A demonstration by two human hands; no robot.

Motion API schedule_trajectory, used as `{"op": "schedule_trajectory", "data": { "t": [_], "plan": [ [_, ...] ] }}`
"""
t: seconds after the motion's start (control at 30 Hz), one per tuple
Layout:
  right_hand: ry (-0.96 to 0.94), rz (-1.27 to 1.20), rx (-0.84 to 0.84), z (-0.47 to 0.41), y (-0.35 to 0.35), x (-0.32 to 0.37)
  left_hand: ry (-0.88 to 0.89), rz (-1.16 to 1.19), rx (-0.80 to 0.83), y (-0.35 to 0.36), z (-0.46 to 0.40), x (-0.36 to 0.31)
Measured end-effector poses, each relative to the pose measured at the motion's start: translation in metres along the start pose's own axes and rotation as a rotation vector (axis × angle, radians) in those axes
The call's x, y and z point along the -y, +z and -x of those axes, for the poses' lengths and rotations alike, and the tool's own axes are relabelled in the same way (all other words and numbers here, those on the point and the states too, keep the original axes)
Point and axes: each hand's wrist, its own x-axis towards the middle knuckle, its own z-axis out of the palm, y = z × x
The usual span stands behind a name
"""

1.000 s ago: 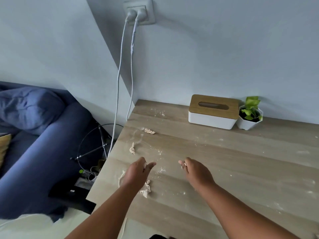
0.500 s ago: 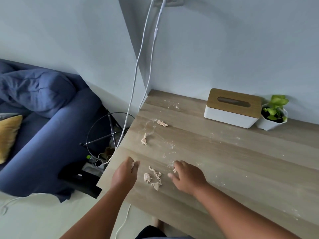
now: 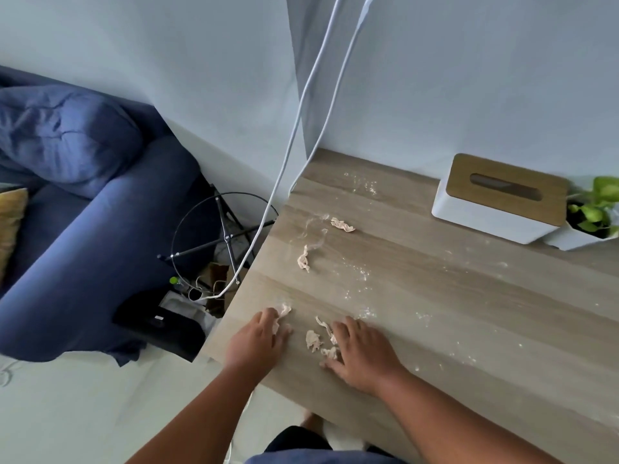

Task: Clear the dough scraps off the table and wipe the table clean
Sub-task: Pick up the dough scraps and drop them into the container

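Soft, even daylight fills the room, cool and a little flat, with no hard glare anywhere. The pale wall (image 3: 469,78) darkens to a grey band beside the corner, and the tissue box (image 3: 499,199) throws only a faint shadow toward the wall. The table (image 3: 452,296) has a dull sheen that makes the flour dust stand out white. The wide lens bends the wall corner and the cables (image 3: 301,128) into slanted lines. Detail is slightly soft throughout, and softer toward the edges, where the plant (image 3: 599,209) smears.
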Motion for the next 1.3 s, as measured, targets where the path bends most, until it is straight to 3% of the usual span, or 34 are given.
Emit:
{"op": "schedule_trajectory", "data": {
  "t": [0.27,0.6,0.9,1.03,1.3],
  "plan": [
    [0.022,0.150,-0.225,-0.018,0.001,0.026,0.116,-0.006,0.053,-0.002,-0.017,0.005],
    [-0.017,0.166,-0.329,-0.029,0.000,0.039,0.114,0.148,0.134,-0.019,-0.032,0.008],
    [0.119,-0.082,-0.023,-0.039,-0.012,0.024,0.081,0.162,0.136,-0.030,-0.062,0.001],
    [0.180,-0.169,-0.141,-0.038,-0.014,0.006,0.129,0.160,0.067,-0.038,-0.078,-0.006],
    [0.274,-0.190,-0.155,-0.055,-0.035,-0.018,0.146,0.259,0.050,-0.049,-0.104,-0.022]
  ]
}}
